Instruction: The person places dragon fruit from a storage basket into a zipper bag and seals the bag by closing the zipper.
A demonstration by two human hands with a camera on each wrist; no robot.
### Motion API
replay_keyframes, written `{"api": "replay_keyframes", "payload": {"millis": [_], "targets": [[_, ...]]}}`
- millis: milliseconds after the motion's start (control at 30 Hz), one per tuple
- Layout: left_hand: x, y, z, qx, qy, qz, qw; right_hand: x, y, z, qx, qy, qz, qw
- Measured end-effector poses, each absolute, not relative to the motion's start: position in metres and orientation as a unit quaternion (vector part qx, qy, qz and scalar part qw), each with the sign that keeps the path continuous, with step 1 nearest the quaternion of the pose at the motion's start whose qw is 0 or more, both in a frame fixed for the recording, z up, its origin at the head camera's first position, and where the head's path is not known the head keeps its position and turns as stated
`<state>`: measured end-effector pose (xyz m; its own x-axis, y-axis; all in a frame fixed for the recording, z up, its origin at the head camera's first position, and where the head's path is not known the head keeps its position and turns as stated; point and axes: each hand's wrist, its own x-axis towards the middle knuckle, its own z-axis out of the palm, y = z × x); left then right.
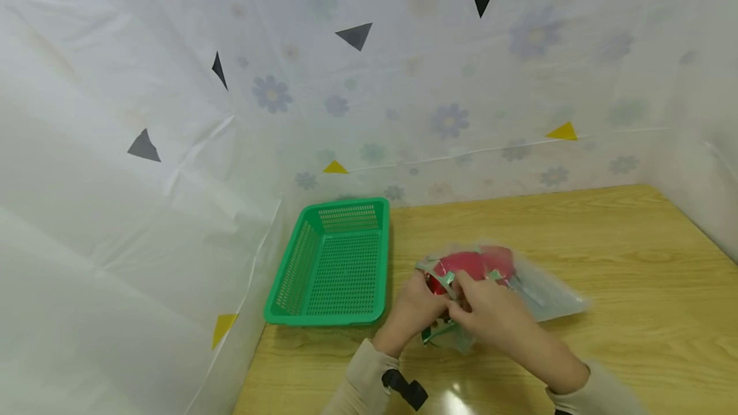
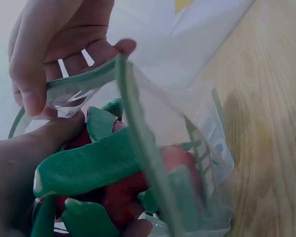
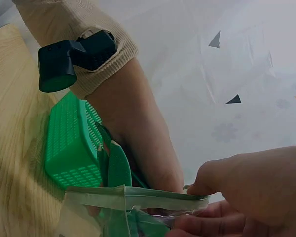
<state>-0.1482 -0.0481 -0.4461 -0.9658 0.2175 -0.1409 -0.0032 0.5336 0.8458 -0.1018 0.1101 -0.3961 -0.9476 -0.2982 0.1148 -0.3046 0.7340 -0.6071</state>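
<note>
A clear zip bag (image 1: 553,303) with a pale green rim lies on the table, holding red things with green leaves (image 2: 89,168). My left hand (image 1: 416,305) reaches into the bag's mouth. In the left wrist view its fingers lie on both sides of a red, leafy piece (image 2: 122,200) and grip it; its exact kind cannot be told. My right hand (image 1: 497,311) pinches the bag's rim between thumb and fingers and holds the mouth apart. Green leaves also stick up beside the left hand in the right wrist view. Part of the left hand is hidden by the bag and leaves.
A green perforated plastic basket (image 1: 385,274) stands on the wooden table (image 1: 623,255), left of the bag. White sheeting (image 1: 403,82) with flowers and triangles hangs behind and at the sides. A black wrist camera (image 3: 59,66) is strapped to the left sleeve.
</note>
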Motion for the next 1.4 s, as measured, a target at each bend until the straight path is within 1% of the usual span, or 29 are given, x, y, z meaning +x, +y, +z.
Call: {"api": "replay_keyframes", "payload": {"millis": [67, 200, 367, 500, 667, 767, 900, 1033, 1167, 1300, 1400], "targets": [[-0.148, -0.048, -0.448, 0.058, 0.864, 0.487, 0.114, -0.102, 0.110, -0.397, 0.168, -0.922, 0.349, 0.007], [-0.150, -0.043, -0.454, 0.052, 0.856, 0.501, 0.114, -0.104, 0.110, -0.399, 0.177, -0.901, 0.395, 0.032], [-0.149, -0.034, -0.466, 0.026, 0.798, 0.582, 0.153, -0.105, 0.110, -0.400, 0.179, -0.885, 0.430, 0.023], [-0.149, -0.030, -0.473, 0.028, 0.774, 0.605, 0.184, -0.105, 0.110, -0.401, 0.179, -0.878, 0.445, 0.016], [-0.153, -0.024, -0.477, 0.078, 0.752, 0.610, 0.239, -0.105, 0.110, -0.403, 0.191, -0.870, 0.454, 0.028], [-0.155, -0.020, -0.477, 0.108, 0.736, 0.618, 0.254, -0.104, 0.110, -0.404, 0.198, -0.864, 0.462, 0.037], [-0.158, -0.017, -0.476, 0.140, 0.721, 0.626, 0.262, -0.103, 0.111, -0.405, 0.193, -0.856, 0.478, 0.029], [-0.162, -0.015, -0.474, 0.178, 0.669, 0.657, 0.299, -0.103, 0.113, -0.404, 0.186, -0.859, 0.476, 0.032], [-0.163, -0.013, -0.472, 0.194, 0.632, 0.666, 0.345, -0.102, 0.114, -0.402, 0.182, -0.861, 0.473, 0.044], [-0.163, -0.010, -0.472, 0.203, 0.640, 0.643, 0.369, -0.101, 0.115, -0.401, 0.175, -0.860, 0.477, 0.048], [-0.163, -0.008, -0.474, 0.207, 0.646, 0.631, 0.377, -0.100, 0.115, -0.402, 0.181, -0.860, 0.474, 0.053]]}}
